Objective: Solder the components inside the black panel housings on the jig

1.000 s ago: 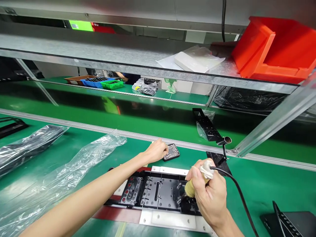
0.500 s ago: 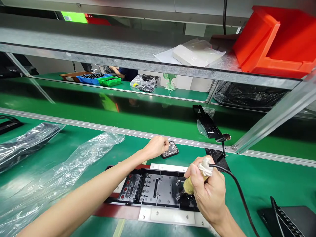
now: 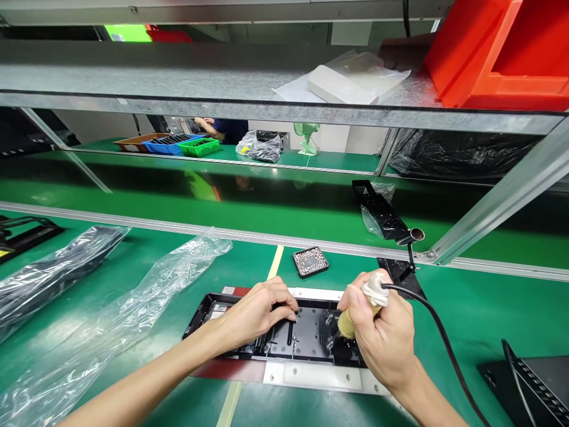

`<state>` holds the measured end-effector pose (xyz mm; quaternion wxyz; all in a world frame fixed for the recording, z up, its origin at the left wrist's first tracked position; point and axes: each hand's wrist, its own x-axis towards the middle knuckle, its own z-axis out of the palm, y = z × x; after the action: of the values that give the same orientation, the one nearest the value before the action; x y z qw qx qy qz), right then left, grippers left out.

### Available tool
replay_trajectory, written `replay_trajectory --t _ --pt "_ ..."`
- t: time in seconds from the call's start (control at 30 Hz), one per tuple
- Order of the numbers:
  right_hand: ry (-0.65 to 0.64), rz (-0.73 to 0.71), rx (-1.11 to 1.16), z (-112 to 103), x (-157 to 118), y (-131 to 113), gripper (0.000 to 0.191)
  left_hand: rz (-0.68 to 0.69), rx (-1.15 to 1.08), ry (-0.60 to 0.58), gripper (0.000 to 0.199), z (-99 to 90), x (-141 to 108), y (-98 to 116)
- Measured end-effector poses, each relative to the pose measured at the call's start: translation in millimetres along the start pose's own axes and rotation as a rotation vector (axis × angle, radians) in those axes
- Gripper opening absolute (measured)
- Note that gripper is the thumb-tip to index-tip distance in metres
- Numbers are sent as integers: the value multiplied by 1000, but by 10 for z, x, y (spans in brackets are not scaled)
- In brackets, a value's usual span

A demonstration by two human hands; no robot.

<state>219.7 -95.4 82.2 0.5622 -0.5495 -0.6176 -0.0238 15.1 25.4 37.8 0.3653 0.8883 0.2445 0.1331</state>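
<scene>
My left hand is over the middle of a black plastic housing, its thumb and fingers closed in a pinch; what they hold is too small to make out. My right hand grips a yellow corded screwdriver, white wrapping round its top, above the right part of the housing. The tip of the tool is hard to see. White blocks border the housing along its near and far sides. Behind it lies a small black tray of tiny metal parts.
Clear plastic film and a bagged dark part lie at left. A black bracket with a metal tube stands behind my right hand. A black part lies at right. Overhead, a shelf holds a red bin. Far back, a person's arm shows.
My left hand has moved from the small tray down and nearer, to the middle of the housing. My right hand still grips the screwdriver over the housing's right part. The view has shifted slightly.
</scene>
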Motion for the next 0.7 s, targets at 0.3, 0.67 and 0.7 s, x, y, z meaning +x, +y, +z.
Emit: replay_trajectory --t 0.3,0.67,0.7 --pt "-10 -3 0 8 1 2 31 149 84 -68 15 4 47 -42" --pt "-6 8 7 6 -16 11 30 313 201 50 24 49 -166 -74" --pt "-5 9 7 8 -17 12 30 327 226 51 25 56 -178 -79"
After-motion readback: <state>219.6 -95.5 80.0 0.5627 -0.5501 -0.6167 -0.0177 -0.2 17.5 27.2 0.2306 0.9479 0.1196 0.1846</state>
